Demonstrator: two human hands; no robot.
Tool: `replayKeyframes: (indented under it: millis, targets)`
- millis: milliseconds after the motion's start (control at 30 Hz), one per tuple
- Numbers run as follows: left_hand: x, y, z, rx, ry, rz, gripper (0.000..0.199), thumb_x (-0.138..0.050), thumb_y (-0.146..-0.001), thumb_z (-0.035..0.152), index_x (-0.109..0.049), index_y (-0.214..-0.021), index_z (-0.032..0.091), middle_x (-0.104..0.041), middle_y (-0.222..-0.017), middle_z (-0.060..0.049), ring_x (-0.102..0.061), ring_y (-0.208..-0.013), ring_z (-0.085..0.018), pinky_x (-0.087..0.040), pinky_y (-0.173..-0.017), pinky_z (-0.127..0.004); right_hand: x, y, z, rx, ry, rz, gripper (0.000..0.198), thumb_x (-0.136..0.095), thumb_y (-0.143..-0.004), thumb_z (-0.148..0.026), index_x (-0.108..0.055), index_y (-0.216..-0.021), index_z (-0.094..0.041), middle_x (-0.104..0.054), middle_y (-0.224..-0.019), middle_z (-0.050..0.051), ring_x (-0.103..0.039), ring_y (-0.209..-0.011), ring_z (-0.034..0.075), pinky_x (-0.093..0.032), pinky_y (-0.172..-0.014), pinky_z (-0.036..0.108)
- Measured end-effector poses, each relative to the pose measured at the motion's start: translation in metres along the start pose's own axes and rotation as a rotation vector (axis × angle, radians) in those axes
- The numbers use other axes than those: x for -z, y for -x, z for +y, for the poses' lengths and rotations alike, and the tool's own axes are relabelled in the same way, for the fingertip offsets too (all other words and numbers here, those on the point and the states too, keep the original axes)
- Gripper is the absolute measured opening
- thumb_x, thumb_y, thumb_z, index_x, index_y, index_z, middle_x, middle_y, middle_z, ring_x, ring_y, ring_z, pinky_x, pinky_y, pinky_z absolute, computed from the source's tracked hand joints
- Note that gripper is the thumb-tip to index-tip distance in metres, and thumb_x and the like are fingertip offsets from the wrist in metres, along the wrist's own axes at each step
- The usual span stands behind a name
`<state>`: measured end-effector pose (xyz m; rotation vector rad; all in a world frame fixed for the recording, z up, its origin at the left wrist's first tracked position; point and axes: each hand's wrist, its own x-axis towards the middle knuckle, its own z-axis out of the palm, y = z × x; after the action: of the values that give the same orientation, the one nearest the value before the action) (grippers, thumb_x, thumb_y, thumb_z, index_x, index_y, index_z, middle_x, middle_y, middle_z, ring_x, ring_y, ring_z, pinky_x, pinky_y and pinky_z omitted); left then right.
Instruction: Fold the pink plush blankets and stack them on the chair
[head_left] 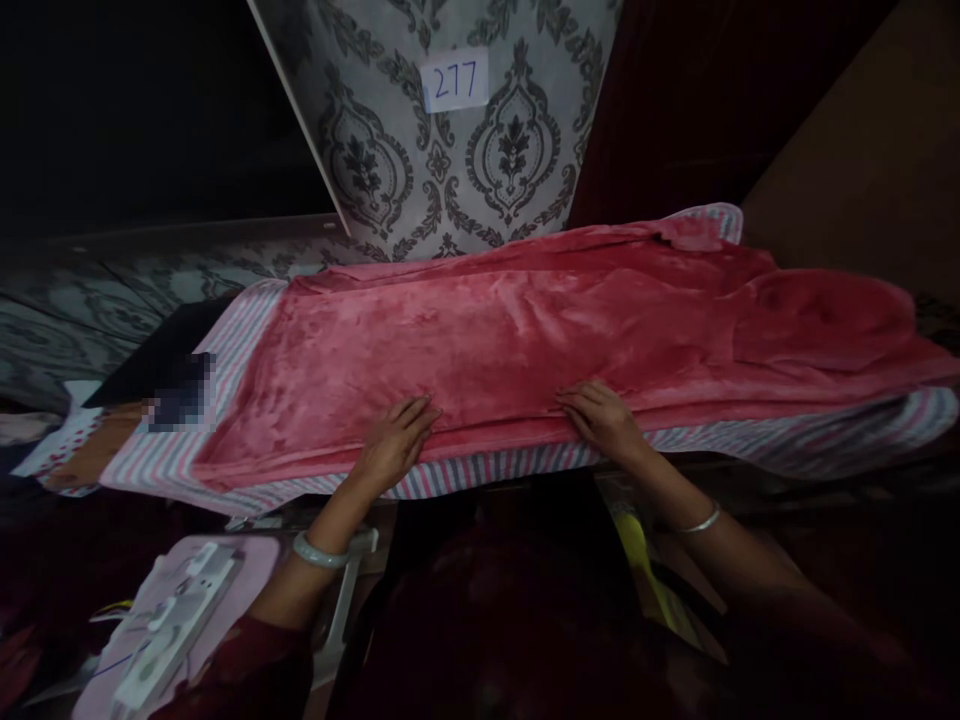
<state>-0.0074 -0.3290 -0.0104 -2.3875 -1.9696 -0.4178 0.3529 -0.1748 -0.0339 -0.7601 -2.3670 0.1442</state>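
Observation:
A pink-red plush garment (465, 350), like a long robe with what looks like a hood at its right end, lies spread lengthwise in front of me. Beneath it, a striped cloth (480, 475) shows along the near edge and at both ends. My left hand (396, 440) rests on the garment's near edge, left of the middle, fingers stretched out on the plush. Further right along that edge, my right hand (604, 418) also lies with its fingers extended on the fabric. Neither hand visibly lifts any cloth. Both thumbs are partly hidden.
Patterned wallpaper (439, 190) with a paper marked 277 (455, 80) stands behind the garment. A large dark screen (150, 120) is at upper left. A dark, partly blurred object (180, 392) sits on the cloth's left end. Below left, a power strip (180, 625) rests on a pink surface (255, 550).

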Motion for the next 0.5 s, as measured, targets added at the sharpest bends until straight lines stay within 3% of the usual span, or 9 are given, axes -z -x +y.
replayKeyframes:
  millis: [233,400,500]
  targets:
    - [0.005,0.009,0.002,0.079,-0.114,-0.035,0.051,-0.045,-0.103,0.037,-0.052,-0.152,0.023,-0.045,-0.161,-0.011,-0.039,-0.152,-0.03,-0.032,-0.123,-0.055,0.013,0.017,0.029,-0.046,0.131,0.012,0.044,-0.044,-0.103,-0.04,-0.071,-0.131,-0.019,-0.071,-0.13,0.014,-0.063,-0.123,0.031,-0.05,-0.106,0.052]
    - [0.017,0.026,0.006,0.092,-0.125,-0.079,0.053,-0.045,-0.105,0.041,-0.049,-0.154,0.023,-0.046,-0.161,-0.012,-0.039,-0.152,-0.028,-0.032,-0.124,-0.053,0.004,0.044,0.047,0.01,0.1,0.072,0.046,-0.043,-0.103,-0.04,-0.067,-0.138,-0.023,-0.07,-0.133,0.012,-0.065,-0.124,0.032,-0.052,-0.105,0.053]
    - [0.03,0.046,-0.009,0.185,-0.123,-0.033,0.053,-0.044,-0.105,0.043,-0.05,-0.153,0.022,-0.046,-0.161,-0.013,-0.04,-0.151,-0.028,-0.032,-0.124,-0.053,-0.001,0.049,0.049,0.03,0.123,0.098,0.052,-0.044,-0.102,-0.04,-0.052,-0.153,-0.033,-0.07,-0.133,0.01,-0.067,-0.121,0.035,-0.054,-0.101,0.056]
